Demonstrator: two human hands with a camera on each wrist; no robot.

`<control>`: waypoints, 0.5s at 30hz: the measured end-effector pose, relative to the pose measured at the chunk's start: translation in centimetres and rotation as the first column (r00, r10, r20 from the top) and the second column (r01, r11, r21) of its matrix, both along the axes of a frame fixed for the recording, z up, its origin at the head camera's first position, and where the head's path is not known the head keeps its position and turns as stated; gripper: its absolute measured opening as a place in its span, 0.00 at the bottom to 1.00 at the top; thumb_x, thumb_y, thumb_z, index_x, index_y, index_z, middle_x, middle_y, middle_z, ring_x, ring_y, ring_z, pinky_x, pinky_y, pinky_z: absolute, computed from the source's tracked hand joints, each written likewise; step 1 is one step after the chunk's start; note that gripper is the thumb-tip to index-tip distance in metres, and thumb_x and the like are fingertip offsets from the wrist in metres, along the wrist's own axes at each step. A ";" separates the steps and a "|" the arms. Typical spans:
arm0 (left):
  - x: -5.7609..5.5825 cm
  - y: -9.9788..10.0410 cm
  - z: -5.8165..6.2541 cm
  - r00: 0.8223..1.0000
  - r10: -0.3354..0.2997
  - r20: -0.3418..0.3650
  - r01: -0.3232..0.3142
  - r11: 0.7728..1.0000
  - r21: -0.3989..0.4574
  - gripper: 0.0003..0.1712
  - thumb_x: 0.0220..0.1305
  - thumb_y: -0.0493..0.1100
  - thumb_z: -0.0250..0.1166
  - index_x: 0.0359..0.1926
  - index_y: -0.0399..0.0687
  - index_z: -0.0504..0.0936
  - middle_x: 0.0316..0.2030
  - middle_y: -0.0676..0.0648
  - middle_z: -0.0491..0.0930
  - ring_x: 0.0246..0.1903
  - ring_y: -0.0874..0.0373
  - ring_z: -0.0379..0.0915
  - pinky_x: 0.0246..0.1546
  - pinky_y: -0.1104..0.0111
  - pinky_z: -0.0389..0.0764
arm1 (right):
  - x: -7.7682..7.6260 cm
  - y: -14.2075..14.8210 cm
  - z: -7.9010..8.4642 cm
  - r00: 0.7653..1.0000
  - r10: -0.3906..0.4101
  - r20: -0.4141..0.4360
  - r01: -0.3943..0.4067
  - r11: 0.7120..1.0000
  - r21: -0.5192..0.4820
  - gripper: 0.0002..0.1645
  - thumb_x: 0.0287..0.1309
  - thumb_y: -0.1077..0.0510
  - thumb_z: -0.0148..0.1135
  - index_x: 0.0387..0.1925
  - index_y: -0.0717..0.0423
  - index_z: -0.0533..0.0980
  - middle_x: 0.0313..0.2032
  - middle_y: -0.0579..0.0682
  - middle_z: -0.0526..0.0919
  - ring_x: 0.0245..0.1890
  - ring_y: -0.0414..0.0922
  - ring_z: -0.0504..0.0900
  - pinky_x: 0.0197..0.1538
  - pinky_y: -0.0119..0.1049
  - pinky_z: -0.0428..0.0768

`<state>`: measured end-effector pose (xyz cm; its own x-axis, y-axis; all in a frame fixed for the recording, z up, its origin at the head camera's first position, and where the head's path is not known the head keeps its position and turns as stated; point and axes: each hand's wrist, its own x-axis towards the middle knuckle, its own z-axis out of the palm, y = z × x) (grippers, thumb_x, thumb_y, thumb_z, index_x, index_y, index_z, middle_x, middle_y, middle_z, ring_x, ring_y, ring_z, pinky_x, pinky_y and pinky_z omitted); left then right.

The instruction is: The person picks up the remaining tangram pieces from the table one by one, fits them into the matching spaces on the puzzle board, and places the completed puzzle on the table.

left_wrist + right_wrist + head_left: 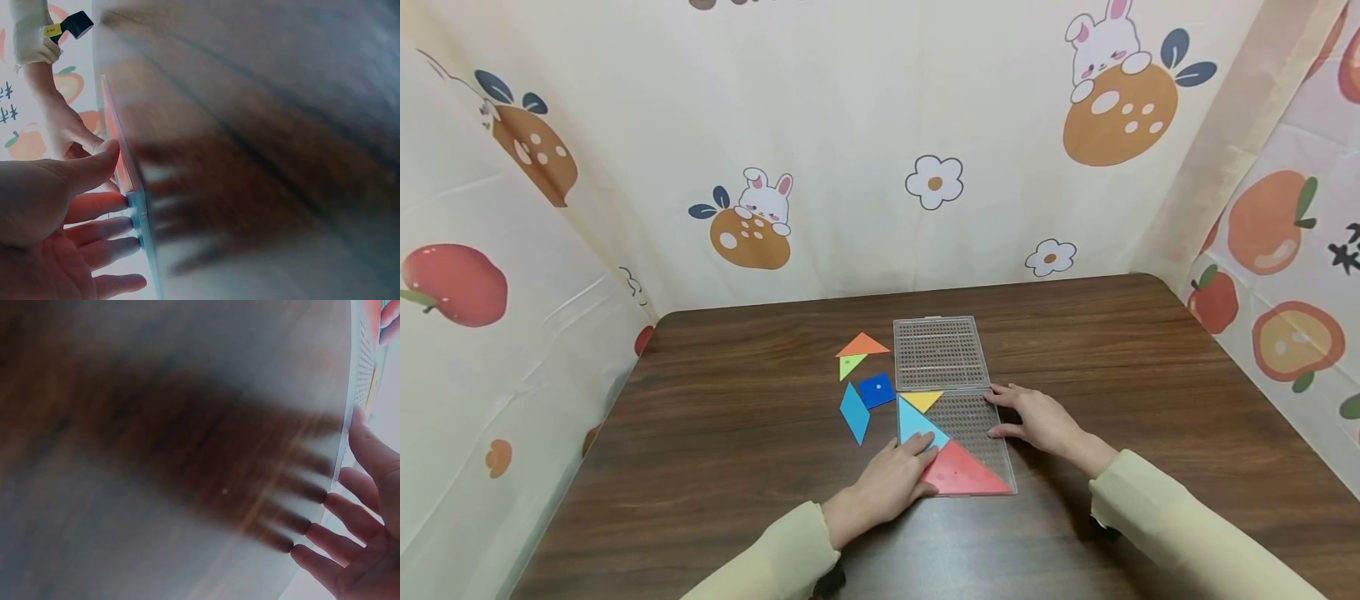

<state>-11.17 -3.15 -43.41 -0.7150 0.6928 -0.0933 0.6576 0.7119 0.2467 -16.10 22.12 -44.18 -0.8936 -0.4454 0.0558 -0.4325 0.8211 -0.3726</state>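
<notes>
I see the left grip [887,482] resting, fingers unclenched, on the light-blue triangle [914,423] and red triangle [967,476] in the open tangram case [976,421]. The right grip [1043,423], also unclenched, touches its right edge, where the table [1150,375] stretches wide; the blue square [871,393] sits just beside the left edge

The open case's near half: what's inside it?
A yellow triangle, a light blue triangle and a red triangle, with some bare patterned base showing. The left hand covers part of the light blue and red ones; what lies beneath it cannot be seen.
</notes>
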 end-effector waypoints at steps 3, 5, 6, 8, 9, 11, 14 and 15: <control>0.0 -0.1 0.1 1.000 -0.002 0.012 0.002 1.000 0.003 0.29 0.59 0.54 0.56 0.57 0.43 0.71 0.59 0.45 0.65 0.58 0.52 0.60 0.52 0.52 0.65 | -0.1 0.0 0.1 1.000 0.006 -0.007 -0.006 1.000 0.002 0.34 0.43 0.47 0.67 0.51 0.60 0.73 0.54 0.61 0.70 0.53 0.60 0.68 0.50 0.53 0.68; 0.0 -0.2 0.2 1.000 -0.005 0.012 0.005 1.000 0.009 0.28 0.59 0.54 0.56 0.56 0.42 0.71 0.59 0.45 0.65 0.58 0.51 0.60 0.51 0.52 0.65 | -0.1 0.0 0.2 1.000 0.008 -0.014 -0.008 1.000 -0.004 0.33 0.43 0.47 0.67 0.50 0.61 0.74 0.54 0.62 0.70 0.52 0.59 0.69 0.49 0.52 0.68; 0.0 -0.2 0.2 1.000 -0.006 0.009 0.006 1.000 0.010 0.28 0.59 0.54 0.56 0.56 0.42 0.71 0.59 0.45 0.65 0.58 0.51 0.60 0.51 0.52 0.65 | -0.1 0.0 0.2 1.000 0.009 -0.018 -0.009 1.000 -0.009 0.33 0.43 0.47 0.67 0.50 0.61 0.74 0.54 0.62 0.70 0.52 0.59 0.70 0.49 0.52 0.69; 0.0 -0.3 0.2 1.000 -0.008 0.003 0.008 1.000 0.015 0.28 0.59 0.53 0.56 0.56 0.42 0.71 0.59 0.44 0.65 0.58 0.51 0.60 0.51 0.52 0.65 | -0.2 0.0 0.2 1.000 0.011 -0.026 -0.011 1.000 -0.018 0.33 0.43 0.47 0.67 0.50 0.61 0.74 0.54 0.62 0.70 0.51 0.58 0.71 0.48 0.51 0.70; 0.0 -0.4 0.1 1.000 -0.008 0.000 0.008 1.000 0.018 0.28 0.59 0.53 0.56 0.56 0.42 0.71 0.59 0.44 0.65 0.58 0.51 0.60 0.51 0.52 0.65 | -0.2 0.0 0.2 0.999 0.010 -0.031 -0.011 1.000 -0.023 0.32 0.43 0.47 0.67 0.49 0.61 0.74 0.54 0.61 0.70 0.51 0.57 0.71 0.48 0.50 0.70; 0.0 -0.4 0.1 1.000 -0.010 -0.009 0.010 1.000 0.020 0.28 0.59 0.54 0.56 0.56 0.42 0.71 0.59 0.44 0.65 0.58 0.51 0.61 0.51 0.52 0.65 | -0.3 0.1 0.2 0.999 0.009 -0.037 -0.010 0.999 -0.032 0.32 0.43 0.48 0.67 0.49 0.61 0.75 0.54 0.61 0.70 0.50 0.57 0.72 0.47 0.50 0.71; 0.0 -0.5 0.0 1.000 -0.009 -0.013 0.010 1.000 0.023 0.28 0.59 0.54 0.57 0.56 0.42 0.71 0.58 0.45 0.65 0.58 0.52 0.60 0.51 0.53 0.65 | -0.5 0.2 0.1 0.999 0.006 -0.046 -0.008 0.999 -0.043 0.32 0.43 0.47 0.67 0.49 0.61 0.75 0.54 0.61 0.71 0.50 0.56 0.72 0.47 0.49 0.71; 0.0 -0.5 0.0 1.000 -0.009 -0.015 0.009 1.000 0.024 0.28 0.59 0.54 0.57 0.56 0.42 0.71 0.58 0.44 0.65 0.58 0.52 0.60 0.52 0.53 0.65 | -0.6 0.2 0.0 0.999 0.005 -0.050 -0.007 0.999 -0.047 0.32 0.43 0.47 0.67 0.49 0.61 0.75 0.53 0.60 0.71 0.50 0.56 0.72 0.47 0.49 0.71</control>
